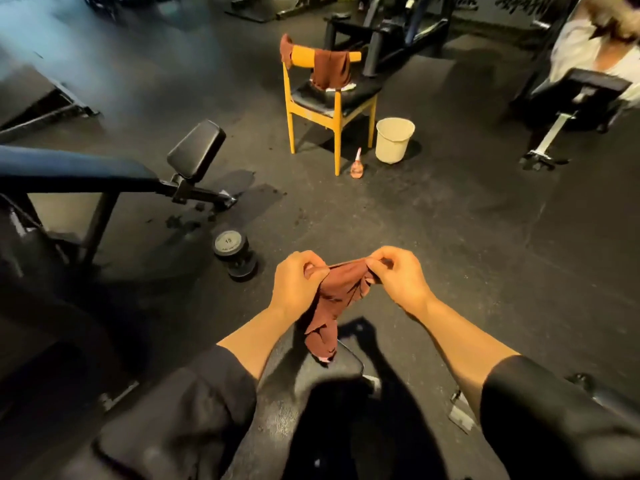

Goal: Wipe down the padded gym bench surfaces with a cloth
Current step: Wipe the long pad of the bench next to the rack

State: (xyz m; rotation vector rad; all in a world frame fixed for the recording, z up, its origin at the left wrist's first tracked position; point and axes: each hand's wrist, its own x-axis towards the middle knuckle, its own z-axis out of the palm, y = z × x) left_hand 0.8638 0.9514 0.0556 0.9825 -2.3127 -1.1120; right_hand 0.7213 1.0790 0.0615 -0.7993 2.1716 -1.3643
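We are readying the cloth (341, 289): left hand (298, 285) and right hand (398, 278) pinch its top edge. Next, probably, we lay it flat on the bench pad (298, 393) below.

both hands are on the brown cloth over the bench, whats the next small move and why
Probably lower the cloth flat onto the bench pad just below. The left hand and right hand pinch its top edge and it hangs bunched, only its bottom end near the pad, so wiping hasn't begun.

A gym — black rubber floor (433, 220), padded bench (69, 168), dumbbell (235, 251), weight machines (398, 26)
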